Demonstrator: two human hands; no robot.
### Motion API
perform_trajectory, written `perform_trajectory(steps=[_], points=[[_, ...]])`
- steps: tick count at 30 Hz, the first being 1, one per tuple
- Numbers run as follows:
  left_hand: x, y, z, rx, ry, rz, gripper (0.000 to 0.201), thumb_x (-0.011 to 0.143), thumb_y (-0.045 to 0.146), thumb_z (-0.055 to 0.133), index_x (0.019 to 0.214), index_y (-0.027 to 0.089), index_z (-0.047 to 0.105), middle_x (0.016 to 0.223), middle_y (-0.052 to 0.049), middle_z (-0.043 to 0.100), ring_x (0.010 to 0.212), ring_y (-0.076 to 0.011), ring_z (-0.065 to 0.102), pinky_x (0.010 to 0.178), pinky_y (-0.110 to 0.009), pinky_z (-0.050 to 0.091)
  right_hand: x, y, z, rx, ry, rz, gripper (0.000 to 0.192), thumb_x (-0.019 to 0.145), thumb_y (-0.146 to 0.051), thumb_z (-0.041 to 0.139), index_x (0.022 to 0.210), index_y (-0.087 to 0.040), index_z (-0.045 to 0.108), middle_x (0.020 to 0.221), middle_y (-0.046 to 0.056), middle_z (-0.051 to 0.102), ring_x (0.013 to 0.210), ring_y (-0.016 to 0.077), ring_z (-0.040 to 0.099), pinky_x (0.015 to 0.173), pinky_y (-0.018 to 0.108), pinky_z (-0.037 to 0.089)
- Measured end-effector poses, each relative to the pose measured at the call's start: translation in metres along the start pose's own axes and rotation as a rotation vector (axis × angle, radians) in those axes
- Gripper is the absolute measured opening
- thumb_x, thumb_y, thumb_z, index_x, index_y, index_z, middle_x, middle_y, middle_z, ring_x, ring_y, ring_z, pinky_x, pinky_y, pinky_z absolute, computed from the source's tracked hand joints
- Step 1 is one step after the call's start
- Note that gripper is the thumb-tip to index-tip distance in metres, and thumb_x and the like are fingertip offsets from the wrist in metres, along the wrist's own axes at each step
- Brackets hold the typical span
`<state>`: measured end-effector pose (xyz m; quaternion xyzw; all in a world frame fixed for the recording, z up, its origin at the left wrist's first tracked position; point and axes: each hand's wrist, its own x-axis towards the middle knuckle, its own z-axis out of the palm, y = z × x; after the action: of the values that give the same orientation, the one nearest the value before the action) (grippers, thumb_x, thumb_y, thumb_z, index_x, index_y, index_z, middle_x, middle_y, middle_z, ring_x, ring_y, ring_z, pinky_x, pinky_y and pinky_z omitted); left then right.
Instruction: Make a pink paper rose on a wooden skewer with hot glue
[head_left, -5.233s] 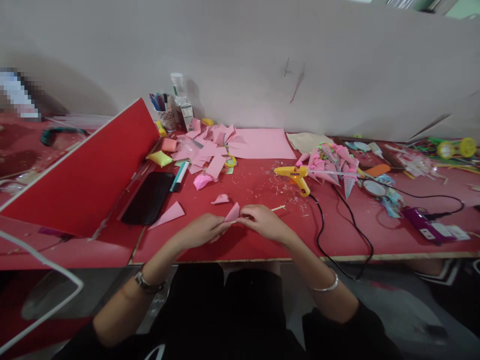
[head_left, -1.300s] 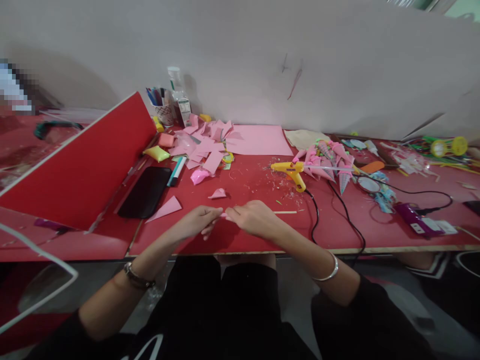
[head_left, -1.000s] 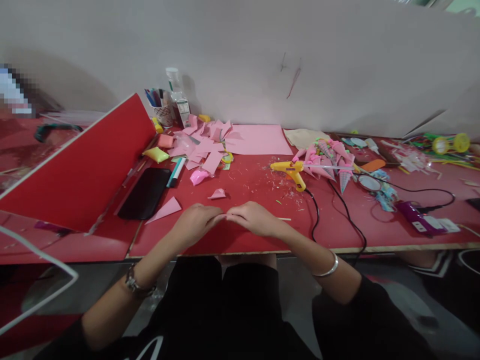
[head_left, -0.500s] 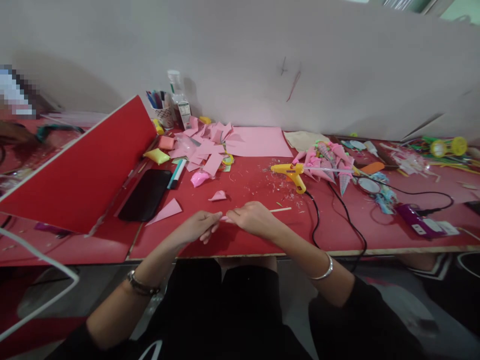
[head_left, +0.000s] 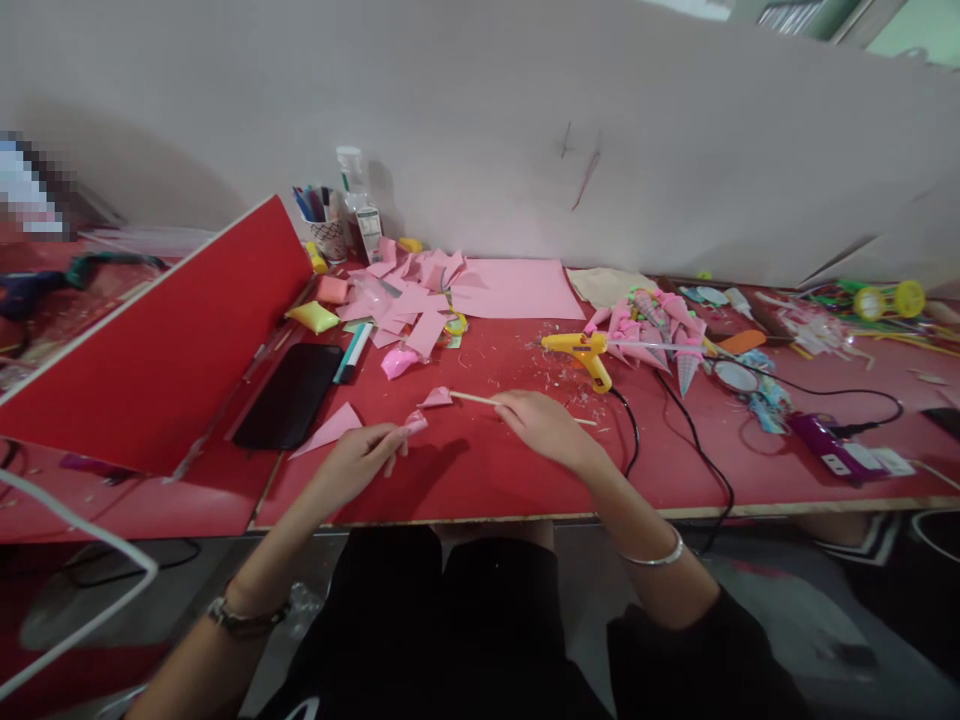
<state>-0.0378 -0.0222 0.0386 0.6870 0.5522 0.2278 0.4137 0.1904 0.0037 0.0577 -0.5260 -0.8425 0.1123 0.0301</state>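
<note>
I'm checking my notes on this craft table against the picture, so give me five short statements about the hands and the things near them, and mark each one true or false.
1. The left hand pinches a small rolled pink paper piece. True.
2. The right hand holds the yellow glue gun. False: the glue gun lies on the red table beyond the hand; the right hand holds a thin wooden stick.
3. A black phone lies flat to the left of the left hand. True.
4. The large pink sheet lies under the person's hands. False: it lies far back, near the wall.
5. A flat pink paper triangle rests on the table beside the phone. True.
</note>
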Motion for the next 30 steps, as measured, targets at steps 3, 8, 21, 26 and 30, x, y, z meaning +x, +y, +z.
perform_trajectory(steps=[3, 8, 21, 26, 30], points=[[-0.003, -0.001, 0.000, 0.078, 0.000, 0.101, 0.034, 0.076, 0.042, 0.031, 0.058, 0.018, 0.046, 0.043, 0.005, 0.044, 0.043, -0.0098, 0.041, 0.047, -0.021, 0.031, 0.006, 0.006, 0.005, -0.075, 0.112, 0.131, 0.030, 0.085, -0.016, 0.035, 0.109, -0.009, 0.052, 0.102, 0.015, 0.059, 0.095, 0.0225, 0.053, 0.079, 0.033, 0.038], [-0.001, -0.002, 0.010, 0.223, 0.010, 0.229, 0.033, 0.080, 0.040, 0.034, 0.063, 0.017, 0.049, 0.057, 0.001, 0.057, 0.054, -0.0118, 0.051, 0.052, -0.021, 0.035, 0.009, -0.007, 0.007, -0.080, 0.243, 0.143, 0.041, 0.079, -0.021, 0.048, 0.118, -0.009, 0.044, 0.111, 0.018, 0.051, 0.105, 0.0289, 0.045, 0.086, 0.044, 0.035], [0.007, 0.005, 0.023, 0.484, 0.006, 0.206, 0.023, 0.082, 0.032, 0.041, 0.089, 0.019, 0.058, 0.086, -0.006, 0.067, 0.073, -0.0183, 0.061, 0.061, -0.025, 0.041, -0.002, -0.035, 0.024, 0.514, 0.116, -0.099, 0.015, 0.080, -0.018, 0.047, 0.088, -0.016, 0.060, 0.084, 0.004, 0.059, 0.071, 0.0111, 0.052, 0.068, 0.024, 0.040], [0.009, 0.006, 0.028, 0.482, 0.009, 0.182, 0.026, 0.081, 0.038, 0.042, 0.095, 0.020, 0.055, 0.088, -0.005, 0.066, 0.075, -0.0196, 0.060, 0.061, -0.026, 0.041, -0.003, -0.032, 0.032, 0.528, 0.127, -0.050, 0.016, 0.078, -0.017, 0.049, 0.090, -0.015, 0.059, 0.077, 0.003, 0.057, 0.062, 0.0096, 0.047, 0.060, 0.022, 0.038], [0.010, 0.005, 0.032, 0.466, 0.014, 0.162, 0.023, 0.080, 0.036, 0.043, 0.092, 0.020, 0.055, 0.091, -0.005, 0.064, 0.078, -0.0194, 0.059, 0.062, -0.027, 0.042, -0.006, -0.034, 0.037, 0.624, 0.124, -0.021, 0.016, 0.076, -0.016, 0.051, 0.091, -0.014, 0.058, 0.076, 0.002, 0.056, 0.061, 0.0090, 0.047, 0.059, 0.022, 0.039]])
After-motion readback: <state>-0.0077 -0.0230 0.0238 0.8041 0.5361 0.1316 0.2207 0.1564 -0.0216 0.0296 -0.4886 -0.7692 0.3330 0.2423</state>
